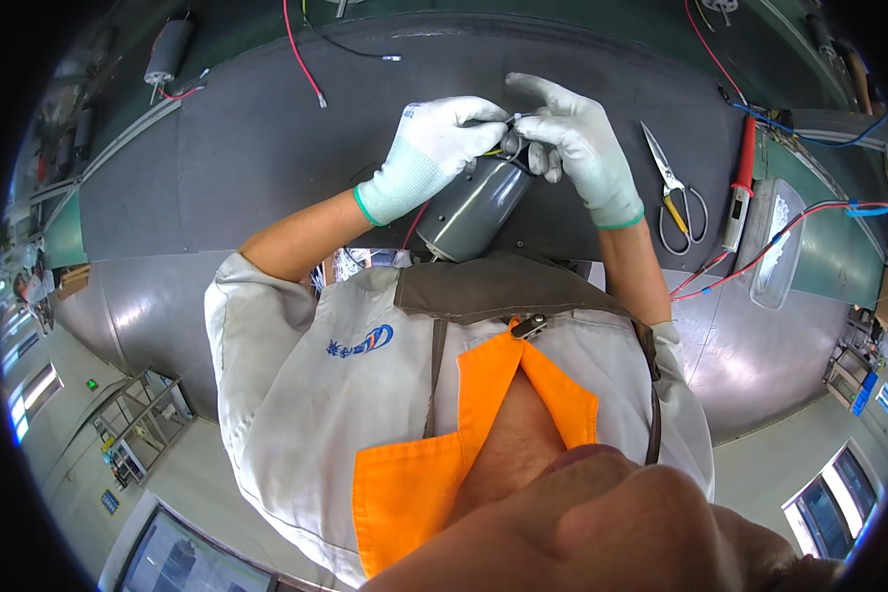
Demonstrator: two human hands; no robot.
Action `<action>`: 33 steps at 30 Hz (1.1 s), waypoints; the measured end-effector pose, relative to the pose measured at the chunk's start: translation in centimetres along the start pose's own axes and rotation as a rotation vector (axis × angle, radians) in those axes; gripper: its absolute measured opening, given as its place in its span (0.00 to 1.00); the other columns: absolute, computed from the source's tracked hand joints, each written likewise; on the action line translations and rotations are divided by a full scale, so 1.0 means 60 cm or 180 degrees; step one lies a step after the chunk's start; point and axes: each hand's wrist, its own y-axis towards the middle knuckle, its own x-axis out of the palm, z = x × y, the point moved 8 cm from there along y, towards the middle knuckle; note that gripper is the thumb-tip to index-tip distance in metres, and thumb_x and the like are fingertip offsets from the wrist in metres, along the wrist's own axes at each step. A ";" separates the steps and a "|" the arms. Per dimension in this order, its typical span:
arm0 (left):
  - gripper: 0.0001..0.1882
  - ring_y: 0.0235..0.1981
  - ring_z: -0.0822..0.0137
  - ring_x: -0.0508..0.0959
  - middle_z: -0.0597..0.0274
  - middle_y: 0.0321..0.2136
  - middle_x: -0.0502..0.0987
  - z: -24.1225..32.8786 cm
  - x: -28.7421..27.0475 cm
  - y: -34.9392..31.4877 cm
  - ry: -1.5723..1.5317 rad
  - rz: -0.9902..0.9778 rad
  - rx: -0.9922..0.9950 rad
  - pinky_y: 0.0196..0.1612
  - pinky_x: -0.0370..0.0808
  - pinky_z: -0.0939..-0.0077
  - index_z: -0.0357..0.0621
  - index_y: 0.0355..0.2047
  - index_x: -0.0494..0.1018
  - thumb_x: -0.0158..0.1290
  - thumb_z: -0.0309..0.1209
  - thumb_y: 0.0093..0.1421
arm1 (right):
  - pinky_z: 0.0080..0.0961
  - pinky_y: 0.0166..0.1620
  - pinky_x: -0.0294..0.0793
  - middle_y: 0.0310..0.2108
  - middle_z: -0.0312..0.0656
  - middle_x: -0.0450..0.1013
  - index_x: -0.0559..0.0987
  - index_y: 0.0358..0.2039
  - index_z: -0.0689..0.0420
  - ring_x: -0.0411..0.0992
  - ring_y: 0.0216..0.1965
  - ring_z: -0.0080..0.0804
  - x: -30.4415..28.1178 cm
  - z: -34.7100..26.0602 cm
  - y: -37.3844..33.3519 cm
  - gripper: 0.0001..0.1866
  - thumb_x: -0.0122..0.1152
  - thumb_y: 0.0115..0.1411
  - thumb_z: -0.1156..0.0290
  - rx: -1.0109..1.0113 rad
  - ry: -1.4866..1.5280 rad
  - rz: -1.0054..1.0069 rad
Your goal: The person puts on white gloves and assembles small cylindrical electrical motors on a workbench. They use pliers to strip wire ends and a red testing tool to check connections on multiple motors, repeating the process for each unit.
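Observation:
A grey cylindrical motor (pixel 476 209) lies tilted at the near edge of the dark work surface, close to my chest. Both hands wear white gloves with green cuffs and meet just above its far end. My left hand (pixel 438 148) is closed in a pinch on a thin wire. Fingertips of my right hand (pixel 580 143) pinch a small pale wire end (pixel 513 119) from the other side, its index finger raised. A short yellow wire (pixel 492 153) shows under the left fingers. The gloves partly hide the wires, so their exact ends cannot be made out.
To the right lie scissors (pixel 674 187) with one yellow-wrapped handle, a red-handled tool (pixel 743 183) with a cable, and a clear plastic tray (pixel 777 242). Another motor (pixel 170 51) stands at far left. Red wire (pixel 304 59) and black wire (pixel 350 46) lie ahead.

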 end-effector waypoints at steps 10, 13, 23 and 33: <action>0.15 0.27 0.86 0.75 0.66 0.32 0.82 0.030 0.029 0.019 0.0209 -0.0029 0.0430 0.28 0.73 0.87 0.37 0.48 0.80 0.58 0.33 0.65 | 0.21 0.25 0.74 0.29 0.41 0.80 0.84 0.47 0.61 0.76 0.22 0.25 -0.022 -0.026 -0.039 0.14 0.58 0.63 0.73 -0.0820 -0.1368 0.0841; 0.16 0.27 0.86 0.75 0.65 0.32 0.81 0.039 0.033 0.007 0.0418 -0.0164 0.0550 0.29 0.74 0.86 0.38 0.51 0.78 0.57 0.30 0.65 | 0.30 0.31 0.78 0.33 0.49 0.80 0.83 0.39 0.60 0.78 0.26 0.38 0.002 -0.051 -0.074 0.09 0.65 0.59 0.72 -0.2475 -0.3271 0.1291; 0.15 0.28 0.82 0.76 0.65 0.33 0.80 0.018 0.027 -0.025 0.0052 0.0298 0.0205 0.33 0.77 0.81 0.36 0.51 0.77 0.55 0.26 0.65 | 0.17 0.27 0.74 0.30 0.39 0.80 0.84 0.31 0.66 0.75 0.26 0.19 -0.145 0.065 -0.034 0.06 0.60 0.60 0.80 -0.0968 -0.0579 0.1986; 0.07 0.29 0.52 0.81 0.54 0.27 0.78 0.089 0.066 -0.027 0.1406 0.0664 0.2377 0.31 0.77 0.64 0.43 0.37 0.77 0.60 0.25 0.57 | 0.23 0.30 0.83 0.40 0.54 0.81 0.79 0.46 0.69 0.83 0.38 0.43 -0.140 0.063 0.022 0.13 0.57 0.67 0.74 -0.1080 0.1312 0.1147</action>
